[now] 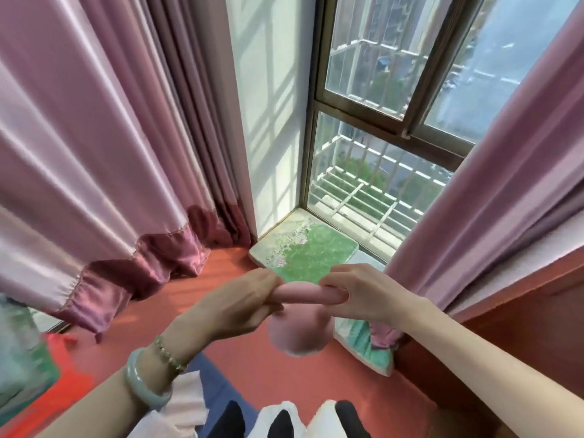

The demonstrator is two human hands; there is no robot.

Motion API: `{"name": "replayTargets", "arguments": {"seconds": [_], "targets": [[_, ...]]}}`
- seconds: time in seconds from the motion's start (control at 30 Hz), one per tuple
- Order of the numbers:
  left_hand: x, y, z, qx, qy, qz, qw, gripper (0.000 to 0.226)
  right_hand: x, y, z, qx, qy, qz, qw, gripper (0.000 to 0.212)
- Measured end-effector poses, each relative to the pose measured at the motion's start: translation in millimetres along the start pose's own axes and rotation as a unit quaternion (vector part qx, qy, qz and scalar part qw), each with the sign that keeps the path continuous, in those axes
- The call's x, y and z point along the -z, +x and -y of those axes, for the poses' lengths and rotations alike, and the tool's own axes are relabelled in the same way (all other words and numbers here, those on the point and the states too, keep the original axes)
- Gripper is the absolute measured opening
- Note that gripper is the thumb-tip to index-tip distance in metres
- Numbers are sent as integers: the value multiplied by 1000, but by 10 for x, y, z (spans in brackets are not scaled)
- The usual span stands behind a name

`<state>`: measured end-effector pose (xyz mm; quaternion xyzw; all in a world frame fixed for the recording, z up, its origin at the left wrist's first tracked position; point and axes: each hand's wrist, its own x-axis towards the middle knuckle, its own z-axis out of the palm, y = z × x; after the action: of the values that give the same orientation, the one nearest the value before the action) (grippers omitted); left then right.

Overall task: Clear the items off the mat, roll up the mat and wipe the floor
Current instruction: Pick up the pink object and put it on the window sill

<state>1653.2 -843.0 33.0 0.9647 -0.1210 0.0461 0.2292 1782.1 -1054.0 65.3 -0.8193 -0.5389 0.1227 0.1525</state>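
A pink cloth (300, 330) hangs between my two hands, its top edge bunched into a roll. My left hand (243, 301) grips the left end of that roll and my right hand (357, 295) grips the right end. The rest of the cloth sags below, blurred, above the red floor (268, 374). Beyond my hands a green mat with a white floral border (309, 248) lies flat on the window ledge. A second green mat or cushion (363, 343) shows partly under the right curtain.
Pink curtains (94, 153) hang at the left and a pink curtain (505, 184) at the right. The barred window (379, 137) is straight ahead. A red-brown wooden panel (521, 327) stands at the right. My black-and-white slippers (284, 418) are at the bottom edge.
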Motion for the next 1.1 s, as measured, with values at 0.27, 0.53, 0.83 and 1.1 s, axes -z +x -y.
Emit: {"name": "replayTargets", "arguments": {"seconds": [0.27, 0.53, 0.83, 1.1], "targets": [[123, 1084, 766, -22, 24, 22, 999, 26, 272, 848, -842, -26, 12, 7, 1000, 28], [153, 2120, 1492, -20, 12, 33, 999, 16, 399, 1741, -1785, 9, 30, -17, 999, 33], [363, 3072, 2375, -18, -46, 62, 997, 35, 661, 2680, -2442, -2, 45, -28, 999, 38], [496, 3789, 3570, -102, -60, 125, 985, 22, 499, 3591, -2712, -125, 26, -42, 991, 30]]}}
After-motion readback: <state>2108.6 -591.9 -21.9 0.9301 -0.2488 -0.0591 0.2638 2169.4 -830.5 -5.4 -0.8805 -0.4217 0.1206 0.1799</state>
